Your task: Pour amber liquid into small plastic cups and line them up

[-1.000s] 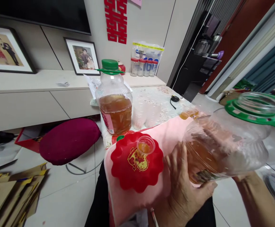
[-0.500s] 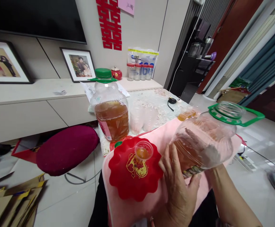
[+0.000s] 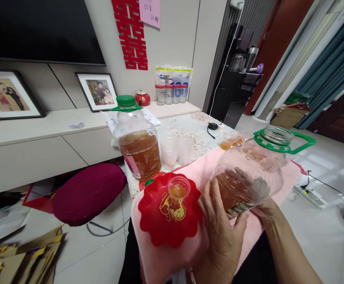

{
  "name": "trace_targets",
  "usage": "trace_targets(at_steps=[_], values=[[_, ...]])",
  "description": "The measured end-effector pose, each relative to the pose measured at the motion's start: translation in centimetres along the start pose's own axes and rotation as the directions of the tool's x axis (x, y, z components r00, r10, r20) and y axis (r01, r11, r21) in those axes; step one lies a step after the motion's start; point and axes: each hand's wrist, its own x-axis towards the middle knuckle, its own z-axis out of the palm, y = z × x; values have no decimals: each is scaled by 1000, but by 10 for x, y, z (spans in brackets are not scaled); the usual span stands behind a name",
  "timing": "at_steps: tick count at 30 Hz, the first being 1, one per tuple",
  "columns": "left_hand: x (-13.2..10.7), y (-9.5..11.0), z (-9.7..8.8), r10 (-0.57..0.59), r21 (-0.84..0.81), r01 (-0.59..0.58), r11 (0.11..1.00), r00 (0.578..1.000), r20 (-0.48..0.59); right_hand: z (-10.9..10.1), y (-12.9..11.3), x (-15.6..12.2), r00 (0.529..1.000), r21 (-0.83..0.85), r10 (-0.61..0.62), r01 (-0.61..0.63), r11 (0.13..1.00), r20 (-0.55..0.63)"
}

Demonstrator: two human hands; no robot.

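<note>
Grip: left hand (image 3: 222, 232) and right hand (image 3: 265, 207) wrapped around tilted jug (image 3: 249, 173).
Room: cup (image 3: 178, 189) on red tray (image 3: 170, 213), near, at pink cloth's (image 3: 201, 169) left edge.

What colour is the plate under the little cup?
The plate is red with a gold picture, head view.

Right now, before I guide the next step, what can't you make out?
All in the head view:
Right hand: its fingers lie behind the tilted clear plastic jug with the green neck handle, seen only smeared through the plastic.
Jug's label: only a strip shows past the left hand.
Small clear cups of amber liquid: partly behind the jug.
Pink paper note: writing too small, top cut off by the frame edge.
</note>
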Motion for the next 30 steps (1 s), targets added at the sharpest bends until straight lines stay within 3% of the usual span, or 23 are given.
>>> trace_targets(at_steps=[5, 9, 14, 16, 19, 21, 24, 30], values=[[-3, -2, -3, 56, 37, -55, 998, 997, -49, -67, -14, 37, 998, 86, 45, -49, 995, 43], [-12, -9, -19, 103, 105, -102, 989, 995, -8, -95, -11, 40, 997, 156, 71, -77, 985, 42], [4, -22, -52, 171, 160, -152, 975, 978, -116, -101, 2, 21, 994, 236, 77, -57, 970, -78], [20, -27, -68, 96, 152, -69, 986, 979, -182, -102, 5, 12, 988, 260, 95, -59, 964, -126], [41, -33, -89, -137, 109, 153, 982, 981, -140, -105, 4, 1, 977, 286, 125, -72, 955, -174], [50, -37, -100, -214, 112, 228, 967, 969, -126, -107, 1, -5, 971, 294, 146, -86, 952, -187], [56, -43, -106, -263, 127, 277, 952, 958, -118, -112, -1, -12, 966, 282, 164, -104, 954, -198], [62, -58, -99, -330, 54, 330, 942, 944, -14, -119, -5, -22, 956, 208, 163, -112, 972, -245]])
